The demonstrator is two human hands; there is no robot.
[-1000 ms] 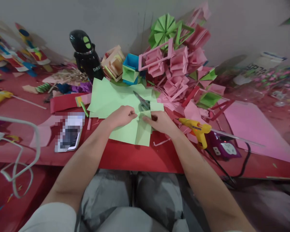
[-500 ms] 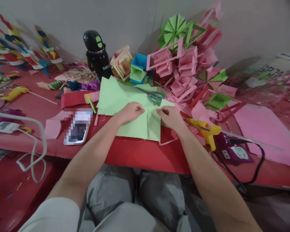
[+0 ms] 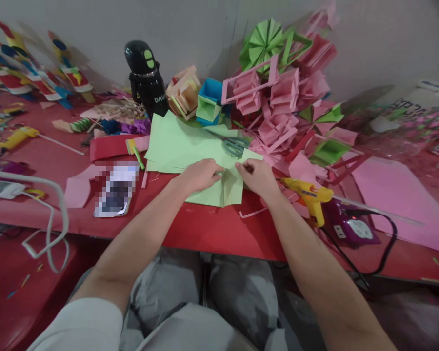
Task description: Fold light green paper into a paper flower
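Note:
A creased sheet of light green paper [image 3: 233, 187] stands partly folded between my hands, near the table's front edge. My left hand [image 3: 204, 174] is closed at the sheet's left part, thumb and fingers pinching it. On the right, my right hand [image 3: 255, 174] pinches the sheet's upper right side between thumb and fingertips. More light green sheets [image 3: 175, 141] lie flat behind and under it. Scissors with grey-green handles [image 3: 234, 146] rest on those sheets just beyond my hands. The exact grip points are partly hidden by my fingers.
A yellow glue gun [image 3: 310, 195] lies right of my right hand, beside a purple power socket [image 3: 354, 226] with a black cord. Pink folded paper pieces [image 3: 278, 97] are heaped behind. A black bottle [image 3: 148, 83] stands at the back; a phone [image 3: 117, 190] lies left.
My left hand has moved slightly right and down along the green sheet, whose lower left part now shows less. My right hand stays almost in place. The view has shifted slightly.

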